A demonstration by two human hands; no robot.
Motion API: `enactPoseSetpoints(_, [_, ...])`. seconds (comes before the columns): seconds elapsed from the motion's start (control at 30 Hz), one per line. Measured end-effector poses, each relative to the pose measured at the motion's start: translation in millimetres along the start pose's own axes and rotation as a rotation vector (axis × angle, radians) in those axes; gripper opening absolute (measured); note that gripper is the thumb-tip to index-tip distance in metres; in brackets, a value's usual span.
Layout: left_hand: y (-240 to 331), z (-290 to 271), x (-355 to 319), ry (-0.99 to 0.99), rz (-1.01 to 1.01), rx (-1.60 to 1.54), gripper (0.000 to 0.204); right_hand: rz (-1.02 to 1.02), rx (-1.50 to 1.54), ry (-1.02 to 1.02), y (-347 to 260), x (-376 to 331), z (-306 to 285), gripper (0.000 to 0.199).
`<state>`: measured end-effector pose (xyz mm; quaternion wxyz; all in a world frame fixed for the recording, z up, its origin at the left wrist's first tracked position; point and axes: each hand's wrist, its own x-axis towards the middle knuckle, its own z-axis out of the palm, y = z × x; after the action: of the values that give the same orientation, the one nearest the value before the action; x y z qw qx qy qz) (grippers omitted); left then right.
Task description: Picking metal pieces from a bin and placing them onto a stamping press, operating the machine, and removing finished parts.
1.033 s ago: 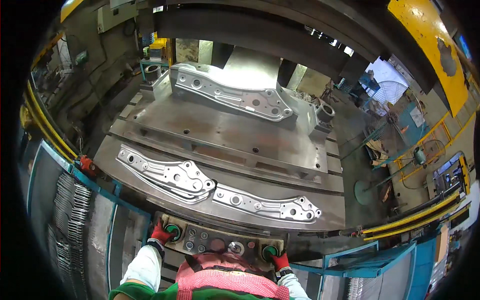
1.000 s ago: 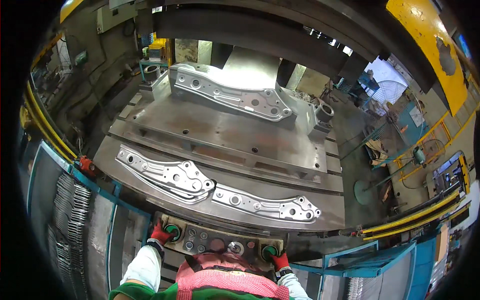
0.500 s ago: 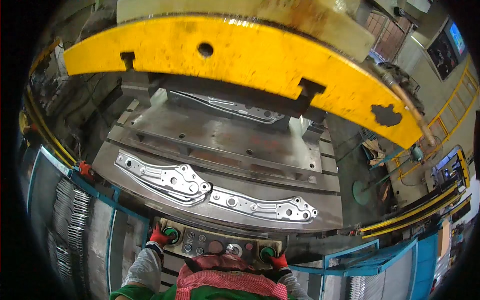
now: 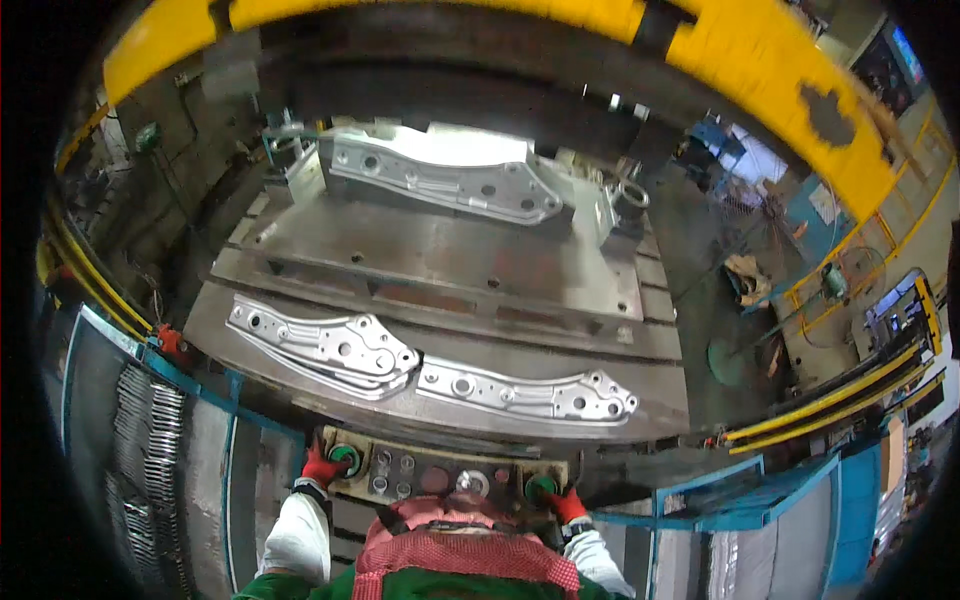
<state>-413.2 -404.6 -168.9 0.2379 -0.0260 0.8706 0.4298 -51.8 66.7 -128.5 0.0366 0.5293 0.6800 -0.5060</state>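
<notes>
My left hand point(image 4: 323, 467), in a red glove, rests at the left green push button point(image 4: 345, 460) of a control panel, its fingers apart. At the panel's other end my right hand point(image 4: 568, 505), also red-gloved, reaches onto the right green button point(image 4: 541, 488) with its fingers spread. Neither hand holds anything. Beyond the panel, several stamped metal brackets point(image 4: 345, 348) lie stacked on the press bed at the left. Another long bracket point(image 4: 530, 394) lies end to end with them at the right. Farther back, a similar metal bracket point(image 4: 450, 187) sits on the lower die.
The yellow press ram point(image 4: 760, 70) hangs raised above the die. Blue-framed racks point(image 4: 150, 450) with stacked metal parts stand at my left, and another blue frame point(image 4: 770, 505) stands at my right. Yellow rails point(image 4: 820, 405) flank the press on the right.
The yellow ram has risen, uncovering the bracket on the lower die. My hands stay at the two green buttons, and the brackets in front lie as before.
</notes>
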Motion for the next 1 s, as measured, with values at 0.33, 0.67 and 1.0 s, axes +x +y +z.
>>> enactPoseSetpoints(0.33, [200.1,-95.6,-68.6,0.657,0.389,-0.074,0.075,-0.962,-0.733,0.313,-264.1,-37.5,-86.2,0.099])
enactPoseSetpoints(0.67, [567.5,-45.7,53.0,0.584,1.397,0.779,0.059,-1.027,-1.231,-0.083,-316.3,7.6,-44.8,0.106])
enactPoseSetpoints(1.0, [653.5,-16.4,134.6,0.331,1.405,1.027,0.023,-1.064,-1.182,-0.087,-307.9,19.0,-41.2,0.109])
